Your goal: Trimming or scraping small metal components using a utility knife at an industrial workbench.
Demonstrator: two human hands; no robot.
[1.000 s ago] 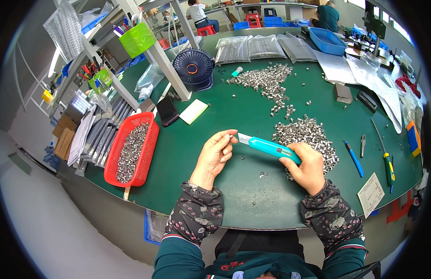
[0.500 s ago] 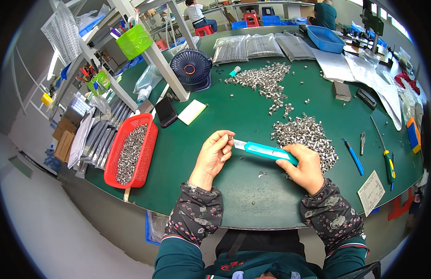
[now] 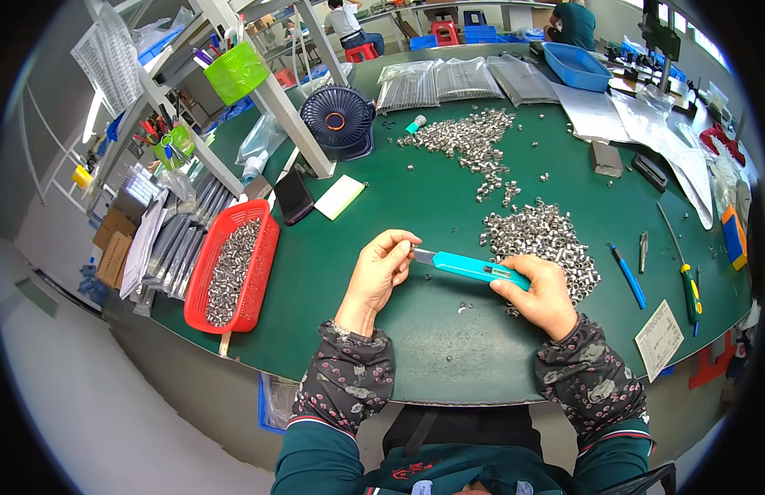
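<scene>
My right hand (image 3: 542, 290) is wrapped round the handle of a turquoise utility knife (image 3: 465, 266), with the blade pointing left. At the blade's tip, my left hand (image 3: 381, 272) is closed in a pinch between thumb and forefinger. A small metal ring is in that pinch, mostly covered by the fingertips now. Just beyond my right hand lies a heap of small silvery metal rings (image 3: 538, 239). A second, looser spread of rings (image 3: 465, 140) lies farther back on the green table (image 3: 382, 198).
A red basket (image 3: 263, 276) of metal pieces stands at the left, near a phone (image 3: 294, 198), a note pad (image 3: 340, 196) and a fan (image 3: 339, 122). On the right lie a blue pen-like tool (image 3: 628, 278), a screwdriver (image 3: 690, 293) and a paper slip (image 3: 659, 340).
The knife has turned slightly in my right hand, so its slider side shows more. My left fingers have closed further over the small ring at the blade tip.
</scene>
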